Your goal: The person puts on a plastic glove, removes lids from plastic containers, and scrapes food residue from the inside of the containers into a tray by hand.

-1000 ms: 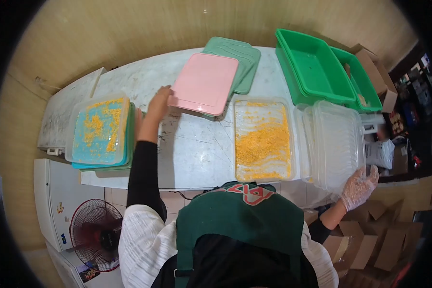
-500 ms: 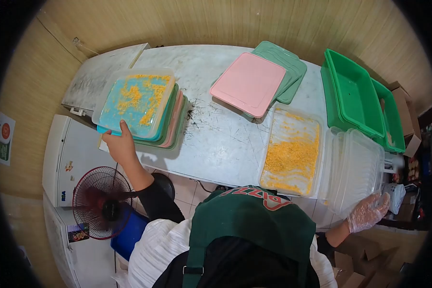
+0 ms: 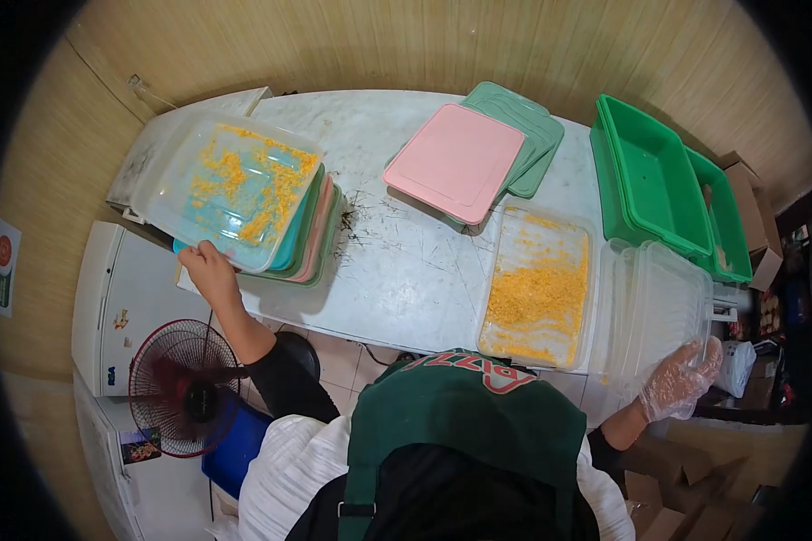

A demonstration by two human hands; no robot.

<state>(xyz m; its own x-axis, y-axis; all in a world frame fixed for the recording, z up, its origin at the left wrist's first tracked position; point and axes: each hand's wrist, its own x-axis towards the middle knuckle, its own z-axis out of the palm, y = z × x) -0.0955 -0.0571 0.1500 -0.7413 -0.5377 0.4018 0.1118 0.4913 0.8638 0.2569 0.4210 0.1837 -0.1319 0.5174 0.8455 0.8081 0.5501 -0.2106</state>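
Note:
My left hand [image 3: 212,275], bare, is closed on the near edge of a clear plastic container [image 3: 167,185] with orange shreds or crumbs stuck inside. The container sits askew over a stack of lidded containers [image 3: 323,236] in blue, green and pink. At the right, my right hand [image 3: 681,380] wears a clear plastic glove dotted with bits. Its fingers are apart beside the near end of several nested clear containers [image 3: 663,302], overlapping their edge. Between my hands, another clear container [image 3: 534,293] holds a layer of orange shreds or crumbs.
A pink lid [image 3: 456,162] lies on several green lids [image 3: 539,167] toward the back of the white table [image 3: 397,270]. Green plastic bins [image 3: 654,180] stand at the back right, with a cardboard box [image 3: 753,212] behind. A fan [image 3: 185,388] stands at the lower left.
The crumb-lined container in my left hand has shifted left and back off the stack's alignment, tilting. My gloved right hand has moved onto the edge of the nested containers. The view has shifted slightly.

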